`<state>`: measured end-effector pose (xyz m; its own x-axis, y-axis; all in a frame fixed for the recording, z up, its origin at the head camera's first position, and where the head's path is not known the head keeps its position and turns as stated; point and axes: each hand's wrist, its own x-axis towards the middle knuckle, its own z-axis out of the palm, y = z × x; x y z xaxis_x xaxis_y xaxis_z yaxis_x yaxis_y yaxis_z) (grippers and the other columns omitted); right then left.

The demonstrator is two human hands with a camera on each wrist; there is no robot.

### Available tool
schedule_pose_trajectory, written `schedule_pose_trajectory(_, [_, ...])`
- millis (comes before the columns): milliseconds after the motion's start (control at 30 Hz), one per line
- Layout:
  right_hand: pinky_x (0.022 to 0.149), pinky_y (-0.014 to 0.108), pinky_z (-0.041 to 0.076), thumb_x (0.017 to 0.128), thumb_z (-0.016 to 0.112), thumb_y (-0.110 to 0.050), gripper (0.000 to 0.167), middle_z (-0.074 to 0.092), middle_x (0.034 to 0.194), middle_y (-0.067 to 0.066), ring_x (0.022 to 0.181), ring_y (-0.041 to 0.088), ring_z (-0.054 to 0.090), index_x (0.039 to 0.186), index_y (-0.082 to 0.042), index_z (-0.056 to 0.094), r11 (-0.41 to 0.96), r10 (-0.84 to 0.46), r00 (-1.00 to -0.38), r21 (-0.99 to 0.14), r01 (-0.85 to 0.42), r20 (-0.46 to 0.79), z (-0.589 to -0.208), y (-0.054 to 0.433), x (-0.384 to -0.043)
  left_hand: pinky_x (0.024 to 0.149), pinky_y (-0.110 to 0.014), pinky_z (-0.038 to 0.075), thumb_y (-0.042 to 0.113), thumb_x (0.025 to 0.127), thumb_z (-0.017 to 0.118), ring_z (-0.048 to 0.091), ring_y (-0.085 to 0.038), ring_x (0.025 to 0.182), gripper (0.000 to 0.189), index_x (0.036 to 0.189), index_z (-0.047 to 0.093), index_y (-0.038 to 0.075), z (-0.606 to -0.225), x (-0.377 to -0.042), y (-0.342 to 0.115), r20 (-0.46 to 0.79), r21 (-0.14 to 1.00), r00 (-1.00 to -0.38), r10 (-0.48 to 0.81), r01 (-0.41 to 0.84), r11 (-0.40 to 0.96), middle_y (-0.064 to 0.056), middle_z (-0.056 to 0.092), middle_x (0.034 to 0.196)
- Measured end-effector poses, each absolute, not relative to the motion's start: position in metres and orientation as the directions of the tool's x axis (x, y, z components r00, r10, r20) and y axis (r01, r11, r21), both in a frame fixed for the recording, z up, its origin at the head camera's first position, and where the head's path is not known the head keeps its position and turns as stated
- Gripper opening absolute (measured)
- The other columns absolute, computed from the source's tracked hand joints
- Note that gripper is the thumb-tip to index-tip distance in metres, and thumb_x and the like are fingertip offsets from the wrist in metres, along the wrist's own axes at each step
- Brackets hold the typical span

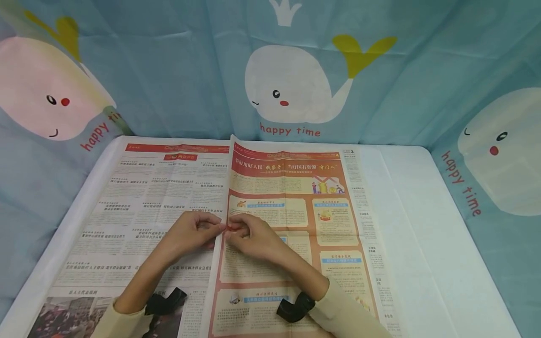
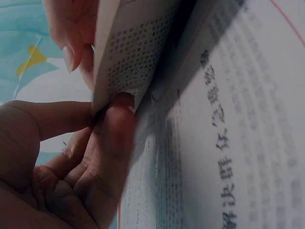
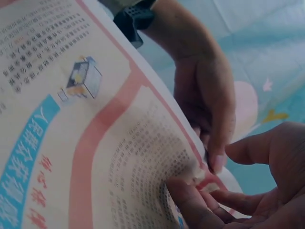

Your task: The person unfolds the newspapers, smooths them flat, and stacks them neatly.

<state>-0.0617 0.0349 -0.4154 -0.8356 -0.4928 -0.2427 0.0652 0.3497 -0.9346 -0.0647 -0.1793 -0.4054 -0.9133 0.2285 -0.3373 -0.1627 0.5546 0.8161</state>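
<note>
A newspaper [image 1: 270, 216] lies spread out, one page with red borders raised along its left edge. My left hand [image 1: 192, 234] pinches that edge between thumb and fingers, as the left wrist view shows at the page [image 2: 138, 52]. Across the same edge my right hand [image 1: 253, 237] has bent fingers touching the printed side. In the right wrist view its fingertips [image 3: 183, 195] lie against the page [image 3: 114, 119], and the thumb stands apart from it. Whether the right fingers grip the paper is unclear. The two hands' fingertips nearly meet at the edge.
The newspaper rests on a white-covered table [image 1: 418, 244], whose white surface shows to the right. A blue cloth [image 1: 181, 84] with whale prints hangs behind and at both sides. Dark bands [image 1: 296, 307] sit on both wrists, by the pale sleeves.
</note>
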Motion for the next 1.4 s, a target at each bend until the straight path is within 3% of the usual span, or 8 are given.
schedule_pose_trajectory(267, [0.077, 0.019, 0.055, 0.101, 0.07, -0.027, 0.05, 0.072, 0.111, 0.006, 0.088, 0.009, 0.069, 0.144, -0.008, 0.055, 0.293, -0.493, -0.84, -0.952, 0.086, -0.227, -0.415, 0.035, -0.056, 0.061, -0.026, 0.054, 0.022, 0.099, 0.074, 0.07, -0.015, 0.07, 0.024, 0.104, 0.075, -0.001, -0.402, -0.066, -0.176, -0.314, 0.817, -0.92, 0.233, -0.137, 0.56, -0.008, 0.079, 0.083])
schedule_pose_trajectory(533, [0.08, 0.02, 0.055, 0.097, 0.075, -0.034, 0.062, 0.071, 0.117, 0.006, 0.093, 0.006, 0.068, 0.146, -0.003, 0.054, 0.315, -0.499, -0.825, -0.943, 0.112, -0.265, -0.418, 0.04, -0.057, 0.071, -0.024, 0.057, 0.027, 0.1, 0.074, 0.074, -0.012, 0.078, 0.032, 0.107, 0.074, -0.004, -0.406, -0.067, -0.173, -0.326, 0.877, -0.902, 0.284, -0.176, 0.448, -0.011, 0.081, 0.091])
schedule_pose_trajectory(733, [0.082, 0.02, 0.055, 0.094, 0.08, -0.035, 0.069, 0.069, 0.117, 0.003, 0.092, 0.004, 0.067, 0.149, -0.005, 0.052, 0.346, -0.506, -0.824, -0.935, 0.079, -0.257, -0.42, 0.043, -0.056, 0.063, -0.025, 0.054, 0.03, 0.1, 0.075, 0.067, -0.013, 0.068, 0.032, 0.104, 0.074, -0.002, -0.413, -0.068, -0.166, -0.319, 0.884, -0.905, 0.28, -0.178, 0.432, -0.011, 0.078, 0.083])
schedule_pose_trajectory(900, [0.081, 0.019, 0.054, 0.095, 0.079, -0.031, 0.059, 0.071, 0.113, 0.006, 0.089, 0.002, 0.069, 0.144, -0.009, 0.056, 0.338, -0.505, -0.834, -0.94, 0.045, -0.222, -0.42, 0.046, -0.055, 0.059, -0.024, 0.051, 0.03, 0.1, 0.075, 0.063, -0.012, 0.064, 0.031, 0.103, 0.075, 0.0, -0.417, -0.07, -0.161, -0.304, 0.885, -0.907, 0.293, -0.155, 0.438, -0.008, 0.075, 0.077])
schedule_pose_trajectory(1100, [0.081, 0.019, 0.053, 0.096, 0.076, -0.023, 0.052, 0.074, 0.117, 0.008, 0.09, 0.003, 0.069, 0.142, -0.01, 0.055, 0.288, -0.506, -0.841, -0.957, 0.045, -0.192, -0.417, 0.048, -0.055, 0.062, -0.025, 0.055, 0.03, 0.1, 0.075, 0.067, -0.012, 0.064, 0.033, 0.105, 0.076, -0.003, -0.418, -0.071, -0.162, -0.307, 0.908, -0.897, 0.318, -0.176, 0.38, -0.007, 0.079, 0.08])
schedule_pose_trajectory(1333, [0.073, 0.02, 0.053, 0.095, 0.079, -0.031, 0.05, 0.075, 0.093, 0.003, 0.082, 0.006, 0.071, 0.137, -0.015, 0.057, 0.259, -0.522, -0.834, -0.965, 0.042, -0.177, -0.41, 0.049, -0.052, 0.061, -0.026, 0.056, 0.029, 0.102, 0.073, 0.069, -0.011, 0.067, 0.034, 0.109, 0.075, -0.004, -0.418, -0.069, -0.161, -0.348, 0.917, -0.874, 0.339, -0.241, 0.318, -0.004, 0.08, 0.083])
schedule_pose_trajectory(1400, [0.072, 0.02, 0.053, 0.094, 0.08, -0.03, 0.049, 0.073, 0.094, 0.002, 0.082, 0.006, 0.07, 0.135, -0.015, 0.057, 0.257, -0.521, -0.836, -0.966, 0.04, -0.173, -0.409, 0.05, -0.051, 0.062, -0.026, 0.056, 0.028, 0.102, 0.072, 0.068, -0.01, 0.067, 0.034, 0.11, 0.073, -0.005, -0.419, -0.069, -0.161, -0.353, 0.921, -0.866, 0.355, -0.256, 0.293, -0.001, 0.078, 0.081])
